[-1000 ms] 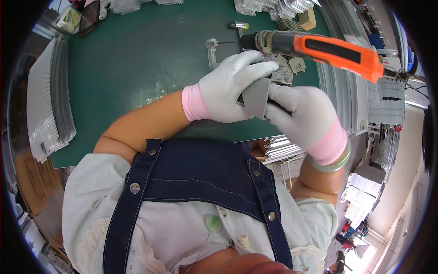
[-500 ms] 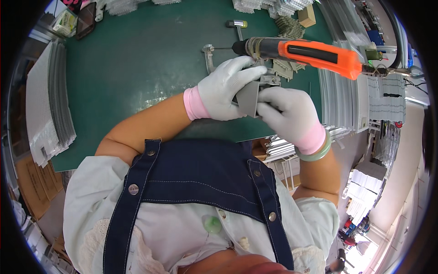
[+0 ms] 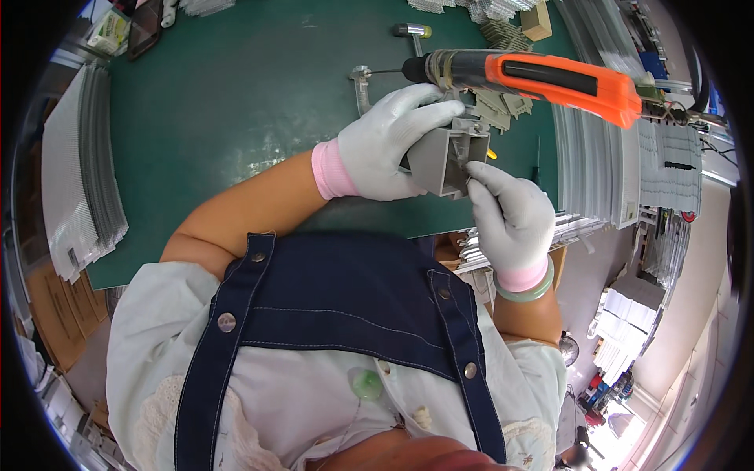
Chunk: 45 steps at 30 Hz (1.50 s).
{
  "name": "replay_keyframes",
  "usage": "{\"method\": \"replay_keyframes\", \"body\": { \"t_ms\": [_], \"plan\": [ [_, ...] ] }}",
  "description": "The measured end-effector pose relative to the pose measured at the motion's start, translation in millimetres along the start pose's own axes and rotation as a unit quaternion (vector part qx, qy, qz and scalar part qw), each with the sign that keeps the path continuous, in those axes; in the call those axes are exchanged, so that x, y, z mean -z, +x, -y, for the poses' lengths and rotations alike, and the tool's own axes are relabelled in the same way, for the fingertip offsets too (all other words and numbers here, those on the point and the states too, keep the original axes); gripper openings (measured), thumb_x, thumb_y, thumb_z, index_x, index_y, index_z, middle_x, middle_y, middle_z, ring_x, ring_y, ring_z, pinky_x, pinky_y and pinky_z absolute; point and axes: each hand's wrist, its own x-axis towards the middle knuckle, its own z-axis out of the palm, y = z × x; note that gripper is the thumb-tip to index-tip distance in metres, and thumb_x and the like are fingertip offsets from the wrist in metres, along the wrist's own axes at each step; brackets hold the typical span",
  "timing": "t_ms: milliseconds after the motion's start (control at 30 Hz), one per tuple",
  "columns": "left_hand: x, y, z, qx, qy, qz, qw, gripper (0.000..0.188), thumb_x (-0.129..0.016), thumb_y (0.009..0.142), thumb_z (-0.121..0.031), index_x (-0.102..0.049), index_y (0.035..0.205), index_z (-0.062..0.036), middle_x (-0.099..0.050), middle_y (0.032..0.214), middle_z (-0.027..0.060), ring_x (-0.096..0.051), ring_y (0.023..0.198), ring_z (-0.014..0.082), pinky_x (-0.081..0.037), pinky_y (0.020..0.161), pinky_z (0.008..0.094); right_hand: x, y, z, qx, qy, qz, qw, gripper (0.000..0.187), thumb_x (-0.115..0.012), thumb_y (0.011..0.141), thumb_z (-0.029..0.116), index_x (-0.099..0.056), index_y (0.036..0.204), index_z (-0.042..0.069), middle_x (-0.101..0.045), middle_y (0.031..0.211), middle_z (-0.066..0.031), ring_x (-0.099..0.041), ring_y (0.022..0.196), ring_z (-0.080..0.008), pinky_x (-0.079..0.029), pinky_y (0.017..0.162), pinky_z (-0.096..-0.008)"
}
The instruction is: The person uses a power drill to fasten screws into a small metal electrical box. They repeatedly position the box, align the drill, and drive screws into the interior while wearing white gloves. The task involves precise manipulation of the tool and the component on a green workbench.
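My left hand (image 3: 393, 145), in a white glove with a pink cuff, is wrapped round a grey box-shaped housing (image 3: 432, 162) and holds it over the bench. The housing's open end faces right, and its inside walls show. At that opening, my right hand (image 3: 514, 208), gloved alike, has thumb and forefinger pinched together by the rim; what lies between them is too small to make out. Just beyond the left hand, an orange and black electric screwdriver (image 3: 561, 82) lies sideways, its bit pointing left at a metal bracket (image 3: 361, 88).
A green-topped bench (image 3: 236, 102) lies beneath my hands. Beyond the screwdriver are a small mallet (image 3: 412, 31), a wooden block (image 3: 536, 21) and grey plastic parts (image 3: 493, 108). A thin screwdriver (image 3: 537, 161) lies to the right. Clear-plastic stacks (image 3: 82, 169) stand at the left edge.
My right hand has drawn back toward the right and lower, uncovering the housing's open end. The housing has turned so its inside shows more; the left hand keeps its hold.
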Motion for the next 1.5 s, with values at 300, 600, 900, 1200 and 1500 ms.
{"method": "replay_keyframes", "body": {
  "t_ms": [300,600,900,1200,1500],
  "plan": [
    [1.0,2.6,0.0,-0.015,0.000,-0.015,1.000,0.091,-0.092,0.068,-0.023,-0.047,0.146,-0.0075,-0.054,0.133,0.0216,-0.057,0.119,0.0409,-0.048,0.102,0.0468,5.5,11.4,6.2,0.032,-0.016,-0.007,0.999,0.014,-0.079,0.081,0.005,-0.075,0.094,0.006,-0.067,0.066,-0.0083,-0.066,0.059,-0.0277,-0.050,0.057,-0.0359],
    [2.6,3.8,-2.8,-0.007,-0.018,0.000,1.000,0.093,-0.093,0.067,-0.022,-0.046,0.146,-0.0080,-0.053,0.133,0.0221,-0.057,0.117,0.0413,-0.049,0.100,0.0474,9.7,9.1,15.8,-0.038,-0.062,0.056,0.996,0.004,-0.075,0.086,0.010,-0.072,0.086,0.008,-0.065,0.065,-0.0099,-0.066,0.060,-0.0312,-0.051,0.057,-0.0396],
    [2.4,5.1,-4.8,-0.033,-0.015,-0.015,0.999,0.093,-0.092,0.065,-0.017,-0.045,0.146,-0.0072,-0.055,0.130,0.0242,-0.059,0.114,0.0427,-0.050,0.097,0.0482,30.6,45.8,23.0,-0.118,-0.072,0.261,0.955,0.021,-0.065,0.094,0.024,-0.068,0.084,0.006,-0.065,0.070,-0.0166,-0.067,0.071,-0.0378,-0.053,0.064,-0.0457],
    [6.1,1.0,-2.1,-0.030,0.002,0.019,0.999,0.094,-0.093,0.068,-0.016,-0.043,0.147,-0.0021,-0.053,0.133,0.0263,-0.057,0.121,0.0414,-0.048,0.104,0.0450,30.2,51.2,5.2,-0.197,0.099,0.288,0.932,0.019,-0.070,0.092,0.017,-0.071,0.089,-0.001,-0.066,0.069,-0.0143,-0.065,0.062,-0.0237,-0.050,0.060,-0.0359],
    [7.0,2.3,-2.0,-0.021,-0.005,0.028,0.999,0.098,-0.093,0.066,-0.016,-0.042,0.148,-0.0025,-0.052,0.136,0.0257,-0.055,0.124,0.0428,-0.048,0.104,0.0464,-1.6,10.2,5.2,-0.106,0.104,0.048,0.988,0.015,-0.078,0.087,0.013,-0.070,0.086,-0.001,-0.062,0.063,-0.0082,-0.059,0.055,-0.0207,-0.047,0.054,-0.0325]
  ]
}}
